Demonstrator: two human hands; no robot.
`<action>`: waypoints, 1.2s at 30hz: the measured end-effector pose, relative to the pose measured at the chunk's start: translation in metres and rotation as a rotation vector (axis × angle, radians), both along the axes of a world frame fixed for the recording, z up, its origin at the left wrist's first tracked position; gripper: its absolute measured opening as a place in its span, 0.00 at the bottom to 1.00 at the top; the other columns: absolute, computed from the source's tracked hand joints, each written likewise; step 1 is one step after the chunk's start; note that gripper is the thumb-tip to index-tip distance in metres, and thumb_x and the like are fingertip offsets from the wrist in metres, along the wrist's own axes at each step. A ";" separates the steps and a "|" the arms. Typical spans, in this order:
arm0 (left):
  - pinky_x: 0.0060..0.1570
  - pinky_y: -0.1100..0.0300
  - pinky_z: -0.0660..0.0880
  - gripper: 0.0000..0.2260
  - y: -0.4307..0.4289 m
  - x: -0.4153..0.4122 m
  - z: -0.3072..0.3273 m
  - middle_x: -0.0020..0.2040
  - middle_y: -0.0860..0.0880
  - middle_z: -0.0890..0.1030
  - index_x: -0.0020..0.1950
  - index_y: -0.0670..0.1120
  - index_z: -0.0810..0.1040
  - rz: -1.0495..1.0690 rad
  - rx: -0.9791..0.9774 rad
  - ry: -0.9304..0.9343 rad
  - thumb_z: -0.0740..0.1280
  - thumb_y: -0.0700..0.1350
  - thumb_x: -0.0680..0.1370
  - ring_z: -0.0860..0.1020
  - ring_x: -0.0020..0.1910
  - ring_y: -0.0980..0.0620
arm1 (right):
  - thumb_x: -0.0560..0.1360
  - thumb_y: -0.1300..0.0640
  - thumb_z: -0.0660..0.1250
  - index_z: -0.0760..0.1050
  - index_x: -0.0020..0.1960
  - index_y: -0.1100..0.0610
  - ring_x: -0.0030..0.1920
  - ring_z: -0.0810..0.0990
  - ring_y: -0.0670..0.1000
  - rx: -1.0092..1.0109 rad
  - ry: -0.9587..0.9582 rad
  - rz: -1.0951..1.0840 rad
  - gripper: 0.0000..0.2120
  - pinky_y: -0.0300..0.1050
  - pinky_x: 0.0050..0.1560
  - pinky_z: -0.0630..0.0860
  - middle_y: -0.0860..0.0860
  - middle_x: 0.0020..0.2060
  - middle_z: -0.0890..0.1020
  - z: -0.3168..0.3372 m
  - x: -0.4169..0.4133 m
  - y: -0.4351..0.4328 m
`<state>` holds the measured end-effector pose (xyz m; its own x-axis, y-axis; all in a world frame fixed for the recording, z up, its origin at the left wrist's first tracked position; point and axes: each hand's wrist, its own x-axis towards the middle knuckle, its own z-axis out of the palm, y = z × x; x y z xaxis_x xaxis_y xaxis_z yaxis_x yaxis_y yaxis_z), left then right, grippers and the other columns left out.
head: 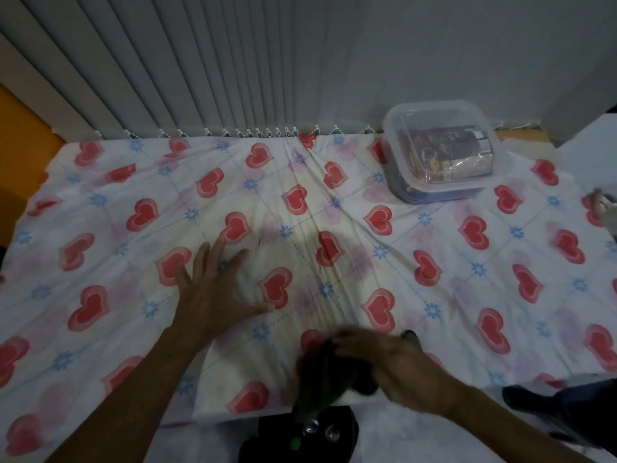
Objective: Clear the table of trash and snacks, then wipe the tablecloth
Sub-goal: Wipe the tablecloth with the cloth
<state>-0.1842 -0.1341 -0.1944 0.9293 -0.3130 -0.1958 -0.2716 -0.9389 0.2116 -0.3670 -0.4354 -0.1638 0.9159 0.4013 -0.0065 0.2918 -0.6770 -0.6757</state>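
A white tablecloth [450, 248] printed with red hearts and blue flowers covers the table, creased down its middle. My left hand [213, 295] lies flat on it left of centre, fingers spread, holding nothing. My right hand [377, 362] is at the near edge, closed on a dark cloth [320, 372] that is blurred and hangs partly over the edge. A clear lidded plastic box [437, 152] holding snack packets stands at the far right of the table.
Grey vertical blinds [200, 68] hang along the far edge. A dark object with small shiny round parts [300, 436] sits below the near edge. Another person's fingers [601, 205] show at the right edge. A dark shape [547, 406] lies at the lower right.
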 end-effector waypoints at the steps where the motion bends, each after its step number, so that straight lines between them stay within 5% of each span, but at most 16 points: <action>1: 0.75 0.30 0.53 0.56 -0.001 0.000 0.001 0.83 0.52 0.45 0.80 0.62 0.55 -0.006 -0.013 -0.024 0.56 0.87 0.57 0.46 0.82 0.45 | 0.77 0.66 0.62 0.76 0.70 0.51 0.72 0.69 0.41 0.028 0.019 -0.077 0.24 0.42 0.71 0.68 0.44 0.72 0.73 0.004 0.017 -0.001; 4: 0.73 0.30 0.57 0.54 -0.013 0.004 0.004 0.83 0.51 0.51 0.80 0.60 0.57 -0.031 -0.029 -0.112 0.58 0.85 0.59 0.51 0.82 0.44 | 0.73 0.71 0.61 0.75 0.70 0.54 0.71 0.73 0.47 0.085 -0.046 -0.245 0.28 0.45 0.71 0.69 0.47 0.71 0.74 0.015 0.086 -0.004; 9: 0.72 0.30 0.58 0.47 -0.036 0.017 0.002 0.81 0.47 0.59 0.81 0.56 0.58 -0.108 -0.020 -0.191 0.58 0.79 0.67 0.56 0.81 0.43 | 0.80 0.67 0.59 0.73 0.70 0.56 0.62 0.74 0.45 0.046 -0.245 -0.423 0.21 0.24 0.62 0.66 0.56 0.66 0.78 0.018 0.213 -0.001; 15: 0.74 0.29 0.52 0.54 -0.042 0.046 -0.004 0.83 0.45 0.50 0.82 0.55 0.50 -0.022 0.006 -0.131 0.52 0.84 0.64 0.49 0.82 0.42 | 0.82 0.60 0.55 0.74 0.67 0.57 0.58 0.78 0.49 0.032 -0.194 -0.726 0.16 0.32 0.59 0.70 0.54 0.60 0.81 -0.006 0.328 -0.007; 17: 0.73 0.28 0.55 0.57 -0.037 0.054 -0.007 0.83 0.46 0.51 0.82 0.55 0.51 0.009 0.010 -0.090 0.51 0.85 0.60 0.51 0.81 0.41 | 0.83 0.58 0.56 0.74 0.67 0.58 0.60 0.78 0.53 -0.045 -0.117 -0.720 0.16 0.43 0.61 0.74 0.55 0.60 0.80 -0.022 0.347 -0.008; 21: 0.72 0.28 0.58 0.58 -0.030 0.057 -0.015 0.83 0.49 0.51 0.81 0.55 0.54 0.032 0.019 -0.042 0.51 0.86 0.58 0.51 0.81 0.43 | 0.81 0.51 0.59 0.72 0.66 0.55 0.57 0.77 0.55 -0.227 -0.131 -0.580 0.16 0.52 0.57 0.76 0.55 0.60 0.77 -0.045 0.346 0.012; 24: 0.71 0.27 0.56 0.57 -0.031 0.055 -0.016 0.83 0.49 0.51 0.81 0.56 0.55 0.037 0.016 -0.059 0.51 0.85 0.58 0.52 0.81 0.43 | 0.81 0.50 0.59 0.70 0.69 0.53 0.61 0.76 0.56 -0.239 -0.181 -0.493 0.18 0.54 0.62 0.75 0.55 0.65 0.76 -0.050 0.336 0.028; 29: 0.73 0.28 0.53 0.56 -0.030 0.056 -0.014 0.83 0.49 0.48 0.81 0.56 0.52 0.044 0.008 -0.023 0.58 0.84 0.60 0.49 0.81 0.43 | 0.82 0.50 0.60 0.70 0.72 0.54 0.73 0.68 0.55 -0.260 -0.175 -0.268 0.20 0.54 0.72 0.67 0.53 0.71 0.73 -0.049 0.301 0.042; 36: 0.73 0.31 0.56 0.56 -0.011 0.015 -0.013 0.83 0.47 0.51 0.82 0.56 0.52 0.045 -0.037 -0.085 0.59 0.83 0.61 0.51 0.82 0.42 | 0.81 0.55 0.64 0.76 0.69 0.58 0.71 0.72 0.57 -0.227 -0.294 -0.149 0.17 0.51 0.70 0.70 0.55 0.68 0.77 -0.048 0.206 0.060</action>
